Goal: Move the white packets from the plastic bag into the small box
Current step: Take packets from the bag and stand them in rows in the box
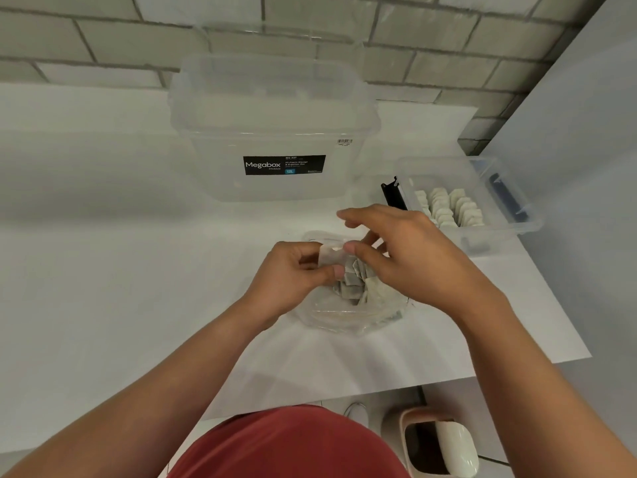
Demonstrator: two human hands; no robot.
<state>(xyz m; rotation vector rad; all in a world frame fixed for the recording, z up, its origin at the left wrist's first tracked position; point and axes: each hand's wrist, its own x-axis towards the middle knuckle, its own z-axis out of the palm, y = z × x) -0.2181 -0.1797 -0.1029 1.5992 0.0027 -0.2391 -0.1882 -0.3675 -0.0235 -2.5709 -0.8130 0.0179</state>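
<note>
Pinches plastic bag point(344, 319) mouth in left hand point(296, 274), fingers curled; pinches same rim in right hand point(396, 250), thumb against fingers. Finds white packets point(355, 288) heaped inside bag; more in small box point(517, 232), right.

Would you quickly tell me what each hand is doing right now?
Left hand: pinches the clear plastic bag's rim.
Right hand: pinches the same rim, index finger straight.

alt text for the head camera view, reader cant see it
A person's left hand and right hand pinch the mouth of a clear plastic bag of white packets on a white table. To the right, a small box already holds rows of them; a large clear Megabox container stands behind.
</note>
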